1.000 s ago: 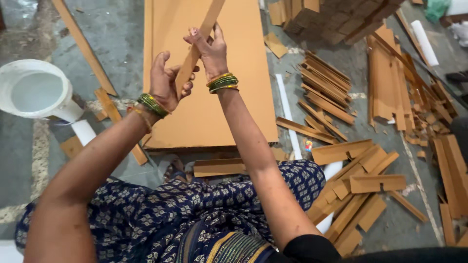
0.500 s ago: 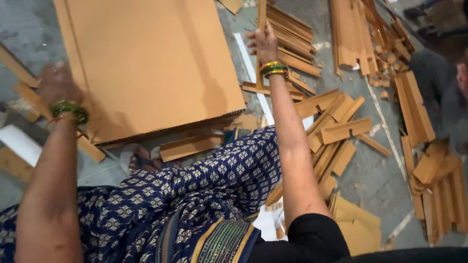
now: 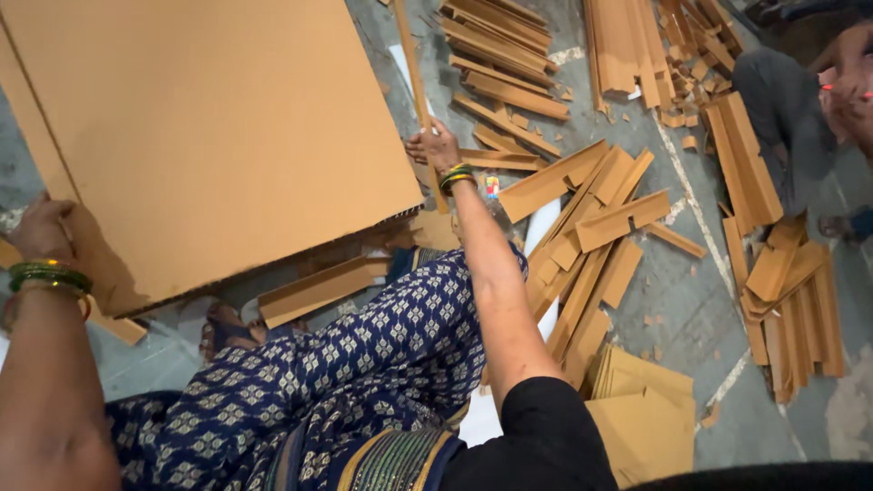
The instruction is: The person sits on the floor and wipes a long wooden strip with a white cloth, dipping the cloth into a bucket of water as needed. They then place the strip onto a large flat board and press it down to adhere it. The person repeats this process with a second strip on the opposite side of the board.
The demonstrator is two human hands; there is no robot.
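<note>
This is looking like a cardboard-cutting workshop: long brown corrugated cardboard strips (image 3: 582, 245) are lying scattered in heaps across the bare grey concrete floor (image 3: 691, 300), a large flat brown cardboard sheet (image 3: 209, 136) is lying beside them, and another person (image 3: 791, 118) is sitting among the offcuts.

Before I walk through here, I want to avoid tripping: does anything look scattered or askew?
Yes. Cardboard strips lie strewn at crossed angles over the grey floor to the person's right. The large cardboard sheet is tilted, its near corner raised by the left hand.
</note>
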